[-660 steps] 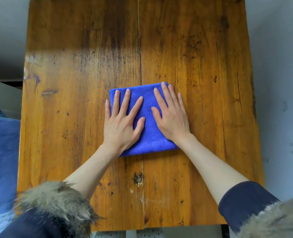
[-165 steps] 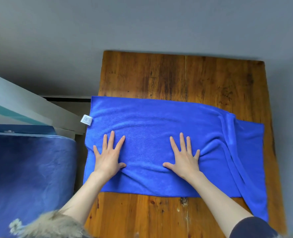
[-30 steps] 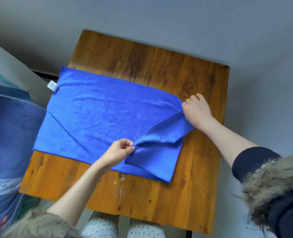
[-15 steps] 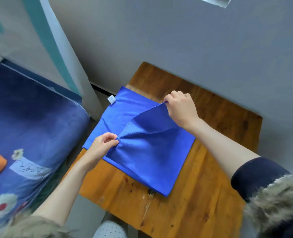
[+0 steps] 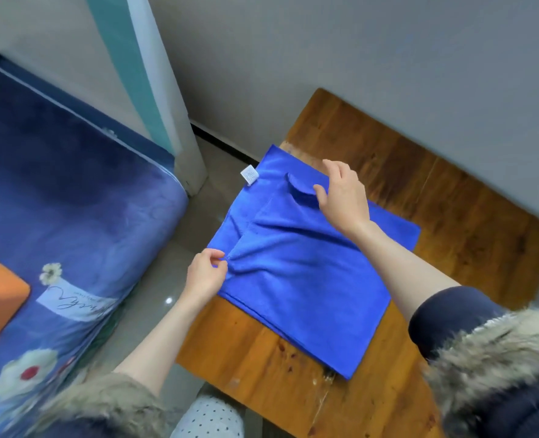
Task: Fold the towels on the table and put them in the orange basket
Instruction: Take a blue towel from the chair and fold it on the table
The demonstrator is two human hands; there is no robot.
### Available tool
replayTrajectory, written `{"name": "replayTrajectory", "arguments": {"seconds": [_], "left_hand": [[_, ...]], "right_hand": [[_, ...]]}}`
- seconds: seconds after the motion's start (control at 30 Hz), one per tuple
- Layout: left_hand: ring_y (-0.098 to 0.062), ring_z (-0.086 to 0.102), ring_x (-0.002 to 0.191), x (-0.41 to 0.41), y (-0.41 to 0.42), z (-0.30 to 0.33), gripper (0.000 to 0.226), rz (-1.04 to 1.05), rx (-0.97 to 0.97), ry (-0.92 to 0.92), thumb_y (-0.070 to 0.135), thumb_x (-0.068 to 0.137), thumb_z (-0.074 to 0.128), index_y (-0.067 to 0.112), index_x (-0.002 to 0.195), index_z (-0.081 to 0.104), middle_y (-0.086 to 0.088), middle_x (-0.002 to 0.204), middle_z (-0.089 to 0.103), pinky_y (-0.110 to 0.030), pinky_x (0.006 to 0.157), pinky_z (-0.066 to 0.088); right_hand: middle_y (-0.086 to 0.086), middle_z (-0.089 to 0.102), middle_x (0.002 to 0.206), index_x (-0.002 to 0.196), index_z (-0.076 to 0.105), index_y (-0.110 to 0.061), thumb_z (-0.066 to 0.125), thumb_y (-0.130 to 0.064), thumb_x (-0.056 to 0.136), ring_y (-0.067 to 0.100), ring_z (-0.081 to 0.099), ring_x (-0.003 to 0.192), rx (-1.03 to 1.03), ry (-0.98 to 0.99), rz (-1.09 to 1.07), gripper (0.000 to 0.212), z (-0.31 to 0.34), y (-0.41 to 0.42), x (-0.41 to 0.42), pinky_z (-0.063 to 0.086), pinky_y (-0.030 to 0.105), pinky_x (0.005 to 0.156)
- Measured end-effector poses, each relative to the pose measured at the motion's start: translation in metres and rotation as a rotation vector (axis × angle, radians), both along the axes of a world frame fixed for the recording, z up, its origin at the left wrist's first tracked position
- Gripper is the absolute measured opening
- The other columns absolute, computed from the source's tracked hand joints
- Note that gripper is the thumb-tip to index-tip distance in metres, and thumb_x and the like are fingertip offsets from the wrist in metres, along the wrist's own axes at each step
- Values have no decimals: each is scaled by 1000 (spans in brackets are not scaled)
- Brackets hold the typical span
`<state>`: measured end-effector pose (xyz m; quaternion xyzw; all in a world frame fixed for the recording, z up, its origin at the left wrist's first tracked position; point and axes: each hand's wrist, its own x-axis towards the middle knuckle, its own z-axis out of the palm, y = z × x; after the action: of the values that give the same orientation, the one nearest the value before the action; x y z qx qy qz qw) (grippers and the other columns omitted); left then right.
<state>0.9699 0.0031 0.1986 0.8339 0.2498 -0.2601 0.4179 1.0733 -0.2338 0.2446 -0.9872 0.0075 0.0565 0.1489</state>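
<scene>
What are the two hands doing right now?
Left hand: pinching the corner of the blue towel.
Right hand: open, fingers relaxed over the towel's far folded corner.

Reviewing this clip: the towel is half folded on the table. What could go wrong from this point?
1. The blue towel overhangs the wooden table on the left; it could slide off.
2. The right hand has opened over a bunched corner, so the fold may set crooked.
3. Only the left hand pinches an edge; pulling could skew the layers.
</scene>
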Motion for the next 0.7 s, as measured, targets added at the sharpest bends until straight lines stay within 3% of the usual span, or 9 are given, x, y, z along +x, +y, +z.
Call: {"name": "replayTrajectory", "arguments": {"seconds": [0.1,0.2,0.3,0.4,0.5,0.7], "left_hand": [[-25,50,115,-6,-1,-12,39,-137,33,25,12,91,50,7,129,47,-11,129,48,-30,97,35],[-25,37,128,-15,-7,-14,46,-285,105,-9,14,93,49,8,137,38,-10,136,39,-33,102,31],[-28,35,124,-21,-11,-17,50,-389,195,-56,17,93,49,6,139,34,-11,134,36,-33,101,31],[-29,36,120,-20,-12,-18,49,-425,218,-57,18,93,49,6,138,35,-11,132,36,-34,97,35],[-27,34,121,-14,-12,-19,47,-483,237,-56,19,94,47,7,138,37,-9,131,36,-35,99,36],[-29,35,122,0,-27,-16,44,-605,265,-76,18,94,45,7,137,40,-11,130,38,-38,99,35]], "right_hand": [[14,40,139,139,34,-5,45,-24,96,35,41,122,-35,198,-141,48,-22,-10,-15,38,44,95],[15,35,143,139,33,-5,44,-25,96,35,36,127,-175,394,-114,49,-44,-29,-35,36,46,101],[9,11,157,148,17,-14,43,-28,97,29,15,142,-208,523,-98,59,-57,-46,-53,26,48,111],[0,-9,158,151,3,-22,43,-27,97,23,-3,146,-151,591,-110,67,-62,-56,-66,27,46,112],[-3,-12,158,150,0,-25,44,-26,97,22,-5,146,-112,604,-187,69,-63,-58,-76,34,41,108],[-4,-12,158,150,3,-26,43,-27,97,22,-2,146,-14,627,-380,66,-61,-69,-125,33,42,109]]}}
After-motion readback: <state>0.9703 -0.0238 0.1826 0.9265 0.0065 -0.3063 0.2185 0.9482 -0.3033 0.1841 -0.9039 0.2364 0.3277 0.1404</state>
